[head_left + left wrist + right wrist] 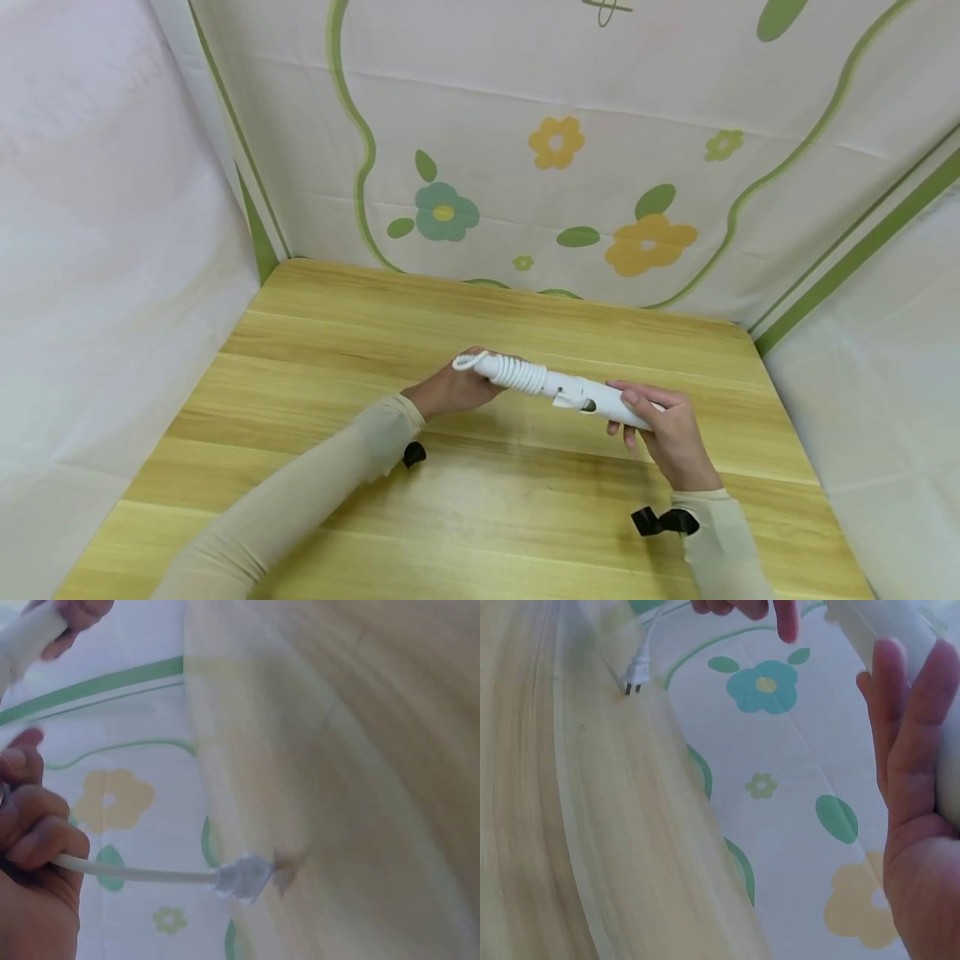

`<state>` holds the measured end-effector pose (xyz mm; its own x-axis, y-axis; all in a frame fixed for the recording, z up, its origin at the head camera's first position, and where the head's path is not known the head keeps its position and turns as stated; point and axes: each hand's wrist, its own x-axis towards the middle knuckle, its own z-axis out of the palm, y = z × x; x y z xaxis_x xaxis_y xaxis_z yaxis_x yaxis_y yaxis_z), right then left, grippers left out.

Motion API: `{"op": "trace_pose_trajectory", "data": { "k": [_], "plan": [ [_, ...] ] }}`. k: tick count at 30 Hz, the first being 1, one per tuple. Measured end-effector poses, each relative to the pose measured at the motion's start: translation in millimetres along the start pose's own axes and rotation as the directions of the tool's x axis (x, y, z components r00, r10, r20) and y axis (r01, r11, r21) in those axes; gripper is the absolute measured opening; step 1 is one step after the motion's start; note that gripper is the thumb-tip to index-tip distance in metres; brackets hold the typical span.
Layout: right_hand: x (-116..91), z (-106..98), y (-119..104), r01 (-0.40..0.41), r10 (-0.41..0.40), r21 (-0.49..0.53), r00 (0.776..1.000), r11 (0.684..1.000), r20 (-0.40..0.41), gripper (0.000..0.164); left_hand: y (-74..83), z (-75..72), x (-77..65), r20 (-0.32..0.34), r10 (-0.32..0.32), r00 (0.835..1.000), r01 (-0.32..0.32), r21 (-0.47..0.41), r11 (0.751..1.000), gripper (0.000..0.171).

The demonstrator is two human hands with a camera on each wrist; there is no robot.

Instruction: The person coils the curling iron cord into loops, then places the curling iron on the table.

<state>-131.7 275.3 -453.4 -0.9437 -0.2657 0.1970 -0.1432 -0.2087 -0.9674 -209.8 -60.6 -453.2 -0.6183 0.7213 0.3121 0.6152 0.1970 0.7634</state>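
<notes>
A white wand-shaped electric appliance (618, 404) is held across both hands above the table. Its white power cord (521, 375) is wound in several tight turns around the left end, with a loose loop at the tip. My left hand (457, 390) grips the cord at that end; part of this grip is hidden behind the coil. Below its curled fingers (49, 832) hangs the two-prong plug (244, 877), seen also in the right wrist view. My right hand (671, 433) holds the other end of the appliance, thumb on top and fingers beneath.
The wood-grain table (480, 517) lies under both hands. White cloth with printed flowers (557, 142) rises behind its far edge, and plain white cloth (97, 250) hangs at the sides. Black pieces (663, 522) sit at both wrists.
</notes>
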Motion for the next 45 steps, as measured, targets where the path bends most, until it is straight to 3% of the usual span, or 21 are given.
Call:
{"op": "trace_pose_trajectory", "data": {
  "k": [2,3,7,16,24,28,33,40,45],
  "plan": [
    [2,4,0,0.002,-0.003,-0.007,0.998,1.000,-0.062,0.031,0.1,4.8,0.4,-0.017,-0.057,0.998,0.058,0.019,0.998,0.020],
    [3,6,1,0.007,-0.008,-0.017,0.996,1.000,-0.089,0.030,-0.3,7.3,0.8,-0.025,-0.064,0.998,0.066,0.080,0.995,0.022],
    [6,12,3,0.014,-0.030,-0.081,0.980,0.997,-0.198,0.025,-0.5,15.0,2.2,-0.034,-0.108,0.994,0.111,0.107,0.988,0.031],
    [10,18,5,0.049,-0.070,-0.092,0.967,0.995,-0.243,0.024,1.1,18.6,0.6,-0.082,-0.157,0.984,0.165,0.102,0.981,0.037],
    [17,18,6,0.008,-0.056,-0.103,0.881,0.995,-0.470,0.036,-2.2,18.7,-2.7,-0.086,-0.175,0.981,0.185,0.124,0.975,0.037],
    [17,16,10,-0.013,-0.041,-0.102,0.861,0.995,-0.508,0.039,-2.4,19.3,-4.4,-0.086,-0.144,0.986,0.156,0.165,0.974,0.034],
    [17,13,16,-0.037,-0.042,-0.151,0.868,0.988,-0.494,0.039,-4.4,21.5,-7.1,-0.100,-0.102,0.990,0.120,0.201,0.972,0.029],
    [15,16,24,-0.076,-0.038,-0.230,0.891,0.970,-0.453,0.036,-3.7,24.8,-6.6,-0.073,-0.036,0.997,0.057,0.303,0.951,0.029],
    [13,18,26,-0.140,0.012,-0.299,0.919,0.944,-0.393,0.037,-1.9,17.9,-5.6,-0.088,-0.006,0.996,0.036,0.345,0.938,0.029]
  ]
}}
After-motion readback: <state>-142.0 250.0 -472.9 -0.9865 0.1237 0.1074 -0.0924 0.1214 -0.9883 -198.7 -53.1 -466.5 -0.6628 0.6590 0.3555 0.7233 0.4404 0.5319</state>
